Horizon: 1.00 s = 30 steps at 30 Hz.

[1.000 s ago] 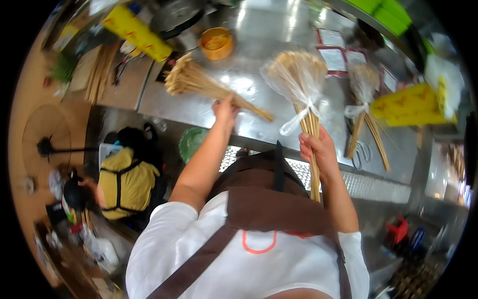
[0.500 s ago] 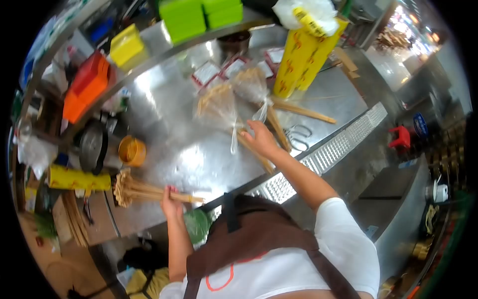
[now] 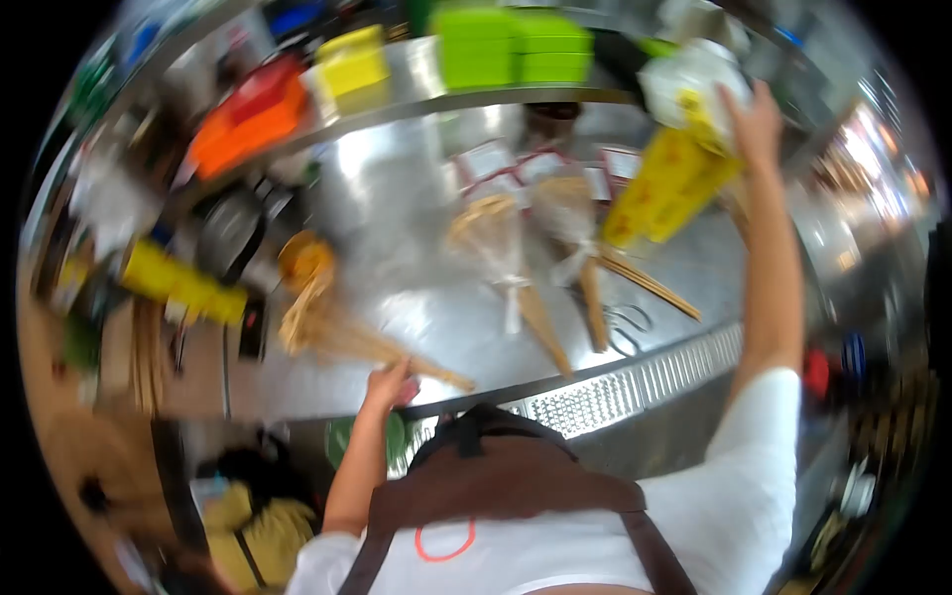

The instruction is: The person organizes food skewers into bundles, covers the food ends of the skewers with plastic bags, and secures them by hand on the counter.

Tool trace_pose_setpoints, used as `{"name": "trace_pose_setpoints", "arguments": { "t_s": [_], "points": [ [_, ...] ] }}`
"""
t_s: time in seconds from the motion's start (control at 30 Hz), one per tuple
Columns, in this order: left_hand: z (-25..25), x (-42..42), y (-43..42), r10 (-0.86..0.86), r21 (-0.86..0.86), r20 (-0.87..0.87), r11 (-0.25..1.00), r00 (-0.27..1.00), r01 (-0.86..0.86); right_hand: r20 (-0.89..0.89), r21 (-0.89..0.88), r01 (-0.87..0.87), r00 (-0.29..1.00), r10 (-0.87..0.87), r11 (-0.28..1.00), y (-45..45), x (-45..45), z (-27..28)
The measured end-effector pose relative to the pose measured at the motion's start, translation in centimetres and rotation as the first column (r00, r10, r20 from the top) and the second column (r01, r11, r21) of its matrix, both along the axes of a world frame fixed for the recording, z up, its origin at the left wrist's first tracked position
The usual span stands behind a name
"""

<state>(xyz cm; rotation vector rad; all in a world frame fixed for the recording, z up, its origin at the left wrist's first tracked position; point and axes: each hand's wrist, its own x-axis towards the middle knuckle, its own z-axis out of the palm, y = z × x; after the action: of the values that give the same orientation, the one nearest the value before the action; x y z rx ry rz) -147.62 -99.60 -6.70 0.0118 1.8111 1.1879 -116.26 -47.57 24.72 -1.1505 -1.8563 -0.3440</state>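
My left hand point(image 3: 393, 384) is closed around the sticks of a bundle of skewers point(image 3: 332, 332) with pale, folded food at their far left end. At the upper right, my right hand point(image 3: 756, 124) is at the edge of a white plastic bag point(image 3: 694, 84) on top of a tall yellow patterned box point(image 3: 674, 178). Its thumb and a finger look spread apart, though blurred, and the thumb touches the bag. Between my hands lie two more skewer bundles, a nearer bagged bundle point(image 3: 494, 243) and a farther bagged bundle point(image 3: 567, 223), their food ends wrapped in clear plastic.
Scissors point(image 3: 627, 330) lie by the front edge of the metal table point(image 3: 397, 233), beside a perforated drain strip point(image 3: 595, 402). Green boxes point(image 3: 476, 50), a yellow box point(image 3: 354, 61) and an orange box point(image 3: 248, 124) line the back shelf. An orange cup point(image 3: 305, 260) stands left.
My right hand has left the bagged skewers and reached out to the white bag on the yellow box. The left hand still holds its skewer bundle. The view has turned and blurred.
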Motion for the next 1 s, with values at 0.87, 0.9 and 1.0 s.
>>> {"name": "trace_pose_setpoints", "arguments": {
  "t_s": [0.87, 0.9, 1.0],
  "points": [
    [23.2, 6.0, 13.0, 0.117, 0.761, -0.556, 0.468, 0.823, 0.448, -0.935, 0.218, -0.953, -0.266, 0.236, -0.209, -18.5, -11.1, 4.1],
    [24.6, 6.9, 12.8, 0.076, 0.803, -0.440, 0.479, 0.895, 0.354, -0.982, 0.179, -0.960, -0.189, 0.028, -0.213, -21.2, -12.0, 2.6],
    [22.1, 6.6, 12.7, 0.107, 0.887, -0.173, 0.449, 0.979, 0.108, -0.994, -0.036, -0.997, 0.030, 0.104, -0.062, -24.9, -12.9, -1.5]
  ]
}}
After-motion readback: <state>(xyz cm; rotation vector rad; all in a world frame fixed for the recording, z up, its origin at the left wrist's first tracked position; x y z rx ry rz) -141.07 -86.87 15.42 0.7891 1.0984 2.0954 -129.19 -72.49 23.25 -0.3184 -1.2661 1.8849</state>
